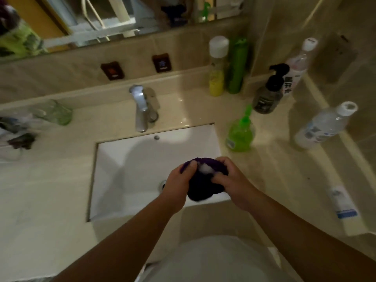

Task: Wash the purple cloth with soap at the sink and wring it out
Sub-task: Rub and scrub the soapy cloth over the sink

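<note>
The purple cloth (200,189) is bunched into a dark wad over the right front part of the white sink (130,159). White soap foam (204,168) sits on its top. My left hand (179,183) grips the cloth's left side, thumb on top. My right hand (230,180) grips its right side, fingers curled into the fabric. A green pump soap bottle (240,135) stands on the counter just right of the sink. The chrome tap (142,106) rises behind the basin; no water stream is visible.
Bottles line the back right counter: a yellow one (216,68), a green one (237,66), a dark pump bottle (268,92), a pink one (296,66) and a clear one (325,125). A glass cup (55,112) stands left of the tap. A tube (343,204) lies at right.
</note>
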